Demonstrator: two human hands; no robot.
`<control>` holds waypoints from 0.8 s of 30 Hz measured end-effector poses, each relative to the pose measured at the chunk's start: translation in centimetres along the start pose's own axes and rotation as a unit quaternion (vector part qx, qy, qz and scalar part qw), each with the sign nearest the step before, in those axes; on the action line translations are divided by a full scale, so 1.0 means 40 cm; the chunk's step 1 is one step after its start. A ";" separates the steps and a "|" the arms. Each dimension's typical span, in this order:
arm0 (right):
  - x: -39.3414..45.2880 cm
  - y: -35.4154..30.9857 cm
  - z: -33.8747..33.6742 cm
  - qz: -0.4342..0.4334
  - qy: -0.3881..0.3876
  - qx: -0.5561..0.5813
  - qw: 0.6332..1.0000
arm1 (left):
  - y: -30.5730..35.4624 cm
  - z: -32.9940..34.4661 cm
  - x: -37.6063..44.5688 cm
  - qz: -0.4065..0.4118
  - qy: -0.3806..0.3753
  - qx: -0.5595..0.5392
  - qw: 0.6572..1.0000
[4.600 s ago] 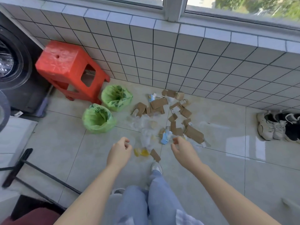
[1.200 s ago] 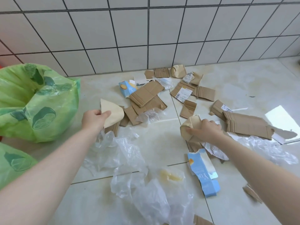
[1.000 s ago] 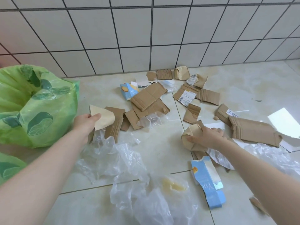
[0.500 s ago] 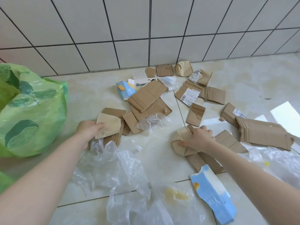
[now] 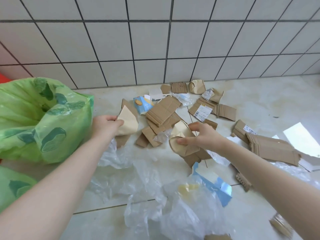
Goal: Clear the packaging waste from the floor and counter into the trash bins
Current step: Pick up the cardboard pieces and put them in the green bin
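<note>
Pale floor tiles (image 5: 233, 104) meet a white tiled wall (image 5: 155, 40) at the far side, and packaging waste is strewn between. Your left hand (image 5: 105, 124) pinches a cream paper piece (image 5: 127, 122) just right of the green-bagged trash bin (image 5: 43, 118), whose mouth stands open at the left. A second green bin (image 5: 13, 186) shows at the near left edge. Your right hand (image 5: 200, 135) curls its fingers round a crumpled cream paper (image 5: 180, 137), lifted just above brown cardboard scraps (image 5: 162, 111) that lie scattered toward the wall. Clear plastic film (image 5: 138, 174) spreads over the near floor, with a torn blue carton (image 5: 213, 184) lying on it. A larger corrugated cardboard sheet (image 5: 273, 148) lies to the right, and another blue carton (image 5: 143, 105) rests among the far scraps.
</note>
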State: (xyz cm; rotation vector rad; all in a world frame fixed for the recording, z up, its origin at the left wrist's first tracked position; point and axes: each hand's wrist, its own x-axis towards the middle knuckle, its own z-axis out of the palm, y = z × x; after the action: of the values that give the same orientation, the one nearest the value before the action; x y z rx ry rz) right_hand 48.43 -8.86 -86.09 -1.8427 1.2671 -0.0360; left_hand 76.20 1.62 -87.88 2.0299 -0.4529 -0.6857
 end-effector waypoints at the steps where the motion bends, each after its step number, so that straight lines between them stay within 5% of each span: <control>1: -0.019 -0.021 -0.009 -0.012 0.000 0.004 1.000 | 0.010 -0.008 -0.014 0.014 -0.003 0.011 1.000; 18: -0.274 -0.285 -0.135 -0.112 0.007 0.090 0.990 | 0.172 -0.245 -0.206 0.157 -0.032 0.070 0.985; 24: -0.336 -0.357 -0.127 -0.140 -0.028 0.081 0.986 | 0.190 -0.310 -0.248 0.142 0.007 -0.036 0.989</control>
State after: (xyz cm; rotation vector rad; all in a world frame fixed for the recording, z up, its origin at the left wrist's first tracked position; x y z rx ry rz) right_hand 50.19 -0.35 -67.78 -1.8528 0.9305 -0.2331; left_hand 75.92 11.34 -73.21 1.8533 -0.6836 -0.5067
